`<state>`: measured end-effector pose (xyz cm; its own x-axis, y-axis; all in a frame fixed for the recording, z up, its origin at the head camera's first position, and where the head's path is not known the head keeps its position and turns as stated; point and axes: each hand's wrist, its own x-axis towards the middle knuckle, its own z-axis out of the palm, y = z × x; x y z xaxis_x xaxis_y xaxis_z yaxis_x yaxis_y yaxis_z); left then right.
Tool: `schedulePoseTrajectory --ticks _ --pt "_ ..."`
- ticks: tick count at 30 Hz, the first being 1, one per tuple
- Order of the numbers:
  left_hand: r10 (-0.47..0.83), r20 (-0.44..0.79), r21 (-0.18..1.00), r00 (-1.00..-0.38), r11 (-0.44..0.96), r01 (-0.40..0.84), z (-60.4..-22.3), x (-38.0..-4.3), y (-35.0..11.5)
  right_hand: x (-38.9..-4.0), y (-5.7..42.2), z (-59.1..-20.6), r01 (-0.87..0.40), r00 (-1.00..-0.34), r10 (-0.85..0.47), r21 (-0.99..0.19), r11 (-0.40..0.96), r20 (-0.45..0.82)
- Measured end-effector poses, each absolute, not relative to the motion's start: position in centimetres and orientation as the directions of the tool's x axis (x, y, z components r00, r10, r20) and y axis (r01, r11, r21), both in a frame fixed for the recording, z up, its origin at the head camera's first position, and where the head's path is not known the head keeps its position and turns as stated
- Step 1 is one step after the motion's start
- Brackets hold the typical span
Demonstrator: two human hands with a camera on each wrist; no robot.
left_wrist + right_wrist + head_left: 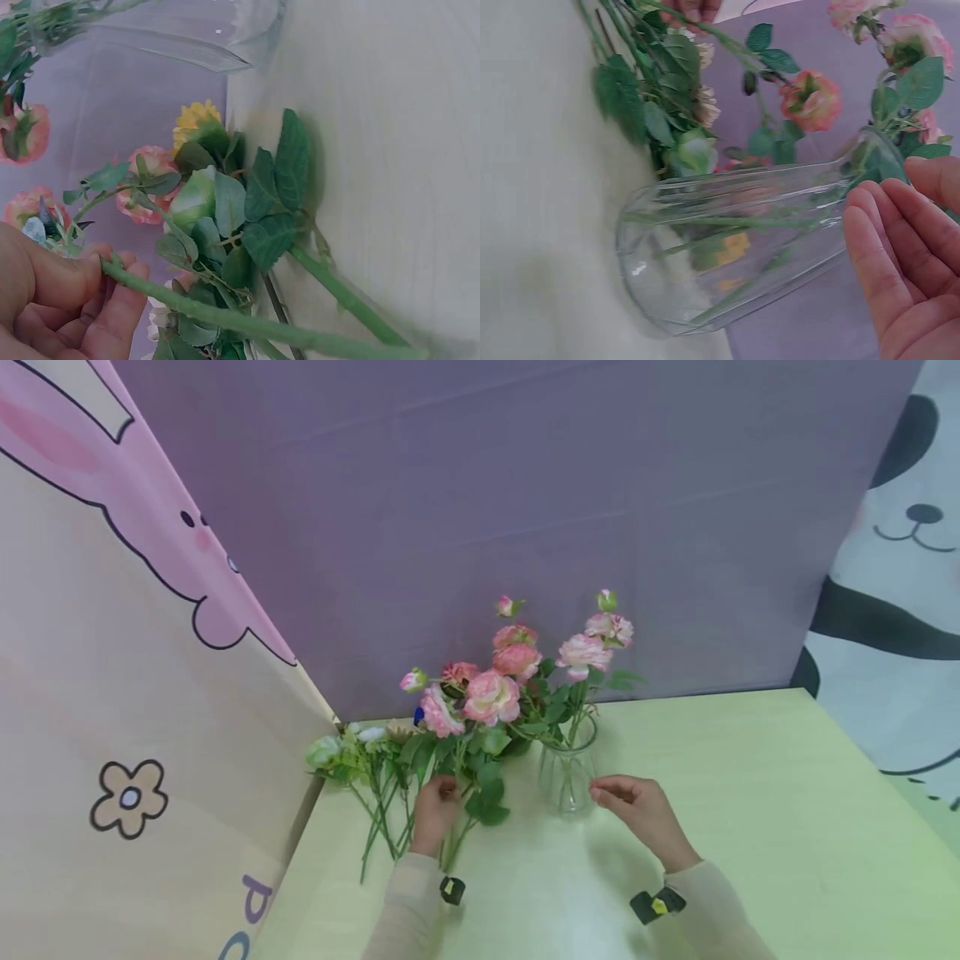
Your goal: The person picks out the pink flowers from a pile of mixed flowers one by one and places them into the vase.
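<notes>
"Head view first. Holding what on the left?"

"A green stem, pinched between thumb and fingers of the left hand; plain in the left wrist view. Just beside it, a second leafy stem; cannot tell whether joined to the first. Just beyond, on the far side, pink roses. Cannot tell how many of those blooms belong to the pinched stem."

"And on the right?"

"Nothing in the grasp of the right hand. Fingers loosely bent, thumb a little apart from them. Fingertips just beside the right wall of a clear glass vase. Touching or not, cannot tell."

"Vase standing how?"

"Upright on the pale surface, between the two hands and slightly farther off. Inside, several green stems, seen through the glass in the right wrist view. Above the rim, pale pink roses and leaves."

"Anything else nearby?"

"Far left on the surface, loose stems lying crossed, with a green-white bloom at the far end. In the left wrist view, also a yellow flower, partly behind leaves."

"Surroundings?"

"Along the far side, a purple backdrop. To the left, a printed pink rabbit; to the right, a printed panda. Above pale sleeves, dark wristbands marked with yellow."
</notes>
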<state>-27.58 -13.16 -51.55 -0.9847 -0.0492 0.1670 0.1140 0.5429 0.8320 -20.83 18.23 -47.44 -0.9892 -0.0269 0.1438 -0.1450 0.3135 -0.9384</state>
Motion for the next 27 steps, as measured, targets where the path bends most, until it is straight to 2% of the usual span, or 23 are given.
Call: schedulePoseTrajectory --ticks 8,14,23,27 --pt "-0.136 0.181 0.895 -0.974 0.434 0.106 -51.1 -27.6 -13.0 -20.6 18.1 -48.4 -0.115 -0.993 -0.032 -0.941 0.317 0.11" --pt "-0.209 0.198 0.904 -0.958 0.416 0.096 -49.8 -27.3 -12.8 -20.5 17.9 -48.6 -0.117 -0.993 -0.055 -0.941 0.318 0.105" --pt "-0.302 0.335 0.909 -0.893 0.354 0.222 -48.1 -26.7 -12.6 -20.4 17.5 -49.2 -0.126 -0.991 -0.081 -0.933 0.337 0.105" --pt "-0.313 0.336 0.919 -0.888 0.317 0.236 -47.3 -26.2 -12.6 -20.3 17.3 -49.3 -0.135 -0.989 -0.099 -0.935 0.327 0.108"
